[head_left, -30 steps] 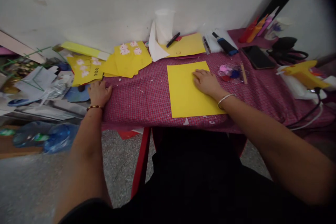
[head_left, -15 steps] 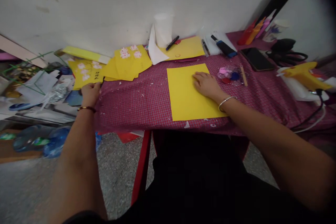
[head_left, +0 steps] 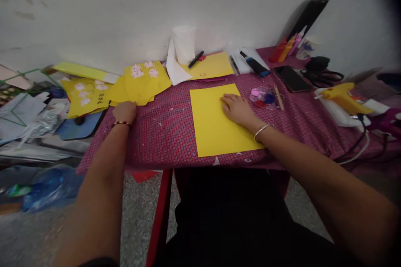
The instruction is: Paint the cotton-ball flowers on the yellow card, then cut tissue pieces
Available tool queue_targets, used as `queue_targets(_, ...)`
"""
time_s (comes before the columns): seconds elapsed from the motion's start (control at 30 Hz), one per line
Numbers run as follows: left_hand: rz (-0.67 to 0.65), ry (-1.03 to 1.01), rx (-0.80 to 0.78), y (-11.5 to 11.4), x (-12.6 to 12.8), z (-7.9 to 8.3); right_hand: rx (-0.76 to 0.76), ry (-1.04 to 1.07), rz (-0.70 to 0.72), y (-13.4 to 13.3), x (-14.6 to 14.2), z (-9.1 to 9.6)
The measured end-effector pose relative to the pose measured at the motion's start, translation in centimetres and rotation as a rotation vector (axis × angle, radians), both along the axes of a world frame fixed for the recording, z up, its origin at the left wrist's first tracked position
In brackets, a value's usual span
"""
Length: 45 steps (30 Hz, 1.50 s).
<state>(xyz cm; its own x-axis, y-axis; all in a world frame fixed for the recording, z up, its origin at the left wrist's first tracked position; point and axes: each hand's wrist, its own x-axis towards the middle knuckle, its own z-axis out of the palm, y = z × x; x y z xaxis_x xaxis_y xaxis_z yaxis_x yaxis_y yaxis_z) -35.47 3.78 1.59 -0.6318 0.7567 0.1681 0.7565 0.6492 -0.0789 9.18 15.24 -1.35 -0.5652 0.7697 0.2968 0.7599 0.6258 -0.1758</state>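
Observation:
My right hand [head_left: 236,108] lies flat on a square yellow paper sheet [head_left: 208,127], its fingers stretched toward the upper middle of the sheet. My left hand [head_left: 124,113] is closed, knuckles up, over the checked red tablecloth [head_left: 156,137], just in front of several yellow papers [head_left: 140,91]. Its fingertips are hidden, and I cannot see what they hold, if anything. Pink-and-white flower shapes [head_left: 137,71] sit on the top paper. Farther left lies another yellow paper [head_left: 73,102] with similar flowers and dark writing.
A paper roll [head_left: 184,44], a pen [head_left: 196,59] and a blue-black tool [head_left: 255,66] stand or lie at the back. To the right are a clear packet of coloured pieces [head_left: 261,96], a wooden stick [head_left: 278,98], a phone [head_left: 292,78], scissors [head_left: 319,77] and a yellow glue gun [head_left: 344,98].
My left hand has moved right from the table's left edge, to in front of the yellow papers. My right hand stays flat on the yellow sheet. The whole view has shifted slightly.

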Motion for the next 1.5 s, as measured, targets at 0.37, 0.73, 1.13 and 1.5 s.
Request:
queue_targets(0.37, -0.439, 0.006, -0.051, 1.8, 10.7, 1.9, -0.011, -0.027, -0.002, -0.4, 0.0, 0.6)
queue_targets(0.73, -0.350, 0.015, -0.026, 3.3, 7.8, 1.2, -0.048, 0.003, 0.016, -0.2, 0.1, 0.5)
queue_targets(1.13, -0.468, 0.037, -0.173, -4.3, 14.4, 0.6, -0.027, 0.007, 0.024, -0.3, 0.1, 0.5)
queue_targets(1.5, -0.229, 0.069, -0.059, 0.6, 7.5, 2.8, -0.035, 0.015, 0.024, -0.4, 0.0, 0.6)
